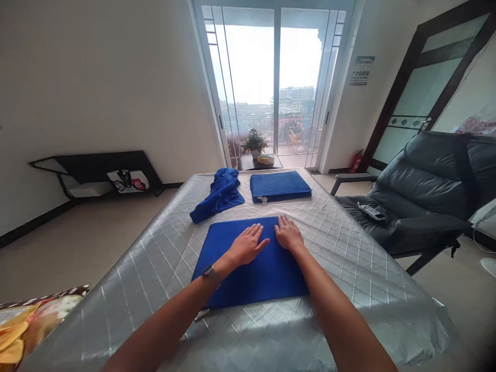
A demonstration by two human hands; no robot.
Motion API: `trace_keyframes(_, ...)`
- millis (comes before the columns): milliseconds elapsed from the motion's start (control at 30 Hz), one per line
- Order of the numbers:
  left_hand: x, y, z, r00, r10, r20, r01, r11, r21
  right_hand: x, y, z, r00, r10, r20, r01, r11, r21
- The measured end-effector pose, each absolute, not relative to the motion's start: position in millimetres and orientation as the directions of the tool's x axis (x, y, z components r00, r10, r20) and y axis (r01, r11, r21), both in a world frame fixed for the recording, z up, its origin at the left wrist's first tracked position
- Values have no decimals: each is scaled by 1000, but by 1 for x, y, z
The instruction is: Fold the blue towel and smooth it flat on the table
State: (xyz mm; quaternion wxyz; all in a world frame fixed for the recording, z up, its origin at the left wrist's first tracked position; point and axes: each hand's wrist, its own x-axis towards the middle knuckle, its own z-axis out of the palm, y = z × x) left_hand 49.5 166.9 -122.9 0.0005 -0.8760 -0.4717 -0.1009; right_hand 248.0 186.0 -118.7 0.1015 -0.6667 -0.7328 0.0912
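i have the flat blue cloth laid out on the silver quilted cover, left hand resting on its far half, right hand at its far right corner. each grip is spread flat, palm down, grasping nothing. by my reading, the neat blue stack, just beyond the flat blue cloth, is finished; the cloth itself is being smoothed; and the crumpled blue cloth, beyond it to the left, remains undone. for writing, the stack's white tag, the wall notice and the printed bag, well left of the flat blue cloth, are illegible to me.
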Motion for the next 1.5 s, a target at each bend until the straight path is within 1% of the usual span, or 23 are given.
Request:
trace_keyframes(67,90,178,-120,574,790,217,790,-604,108,250,185,-120,-107,994,31,961,111,-253)
trace_keyframes(133,119,191,-120,570,788,233,788,-604,117,252,185,-120,-131,991,23,962,133,-239)
trace_keyframes(267,131,207,-129,527,830,186,822,-553,139,252,185,-121,-130,991,23,959,132,-251)
trace_keyframes(367,105,209,-136,461,876,142,863,-480,160,250,187,-121,-102,994,30,954,106,-280)
trace_keyframes(500,41,209,-139,324,942,83,932,-333,143,248,189,-120,-82,996,25,948,86,-305)
trace_keyframes(667,-42,207,-145,146,985,91,984,-154,86,248,188,-119,-78,997,7,949,76,-306)
trace_keyframes(767,-65,204,-150,87,991,102,992,-96,86,248,188,-118,-76,997,1,953,73,-294)
trace_keyframes(1000,-62,203,-149,70,994,83,992,-78,102,249,189,-119,-76,997,-2,966,73,-246)
trace_keyframes(1267,-57,198,-142,55,994,97,992,-66,112,247,189,-118,-77,997,8,980,78,-184)
trace_keyframes(1333,-56,197,-140,62,993,101,990,-74,116,244,187,-116,-60,997,42,988,65,-141)
trace_keyframes(1433,-55,195,-138,70,993,99,991,-81,109,240,177,-112,-30,987,161,997,40,-62)
trace_keyframes(1500,-55,195,-138,67,993,96,991,-77,108,236,166,-109,-39,977,209,998,48,-38)
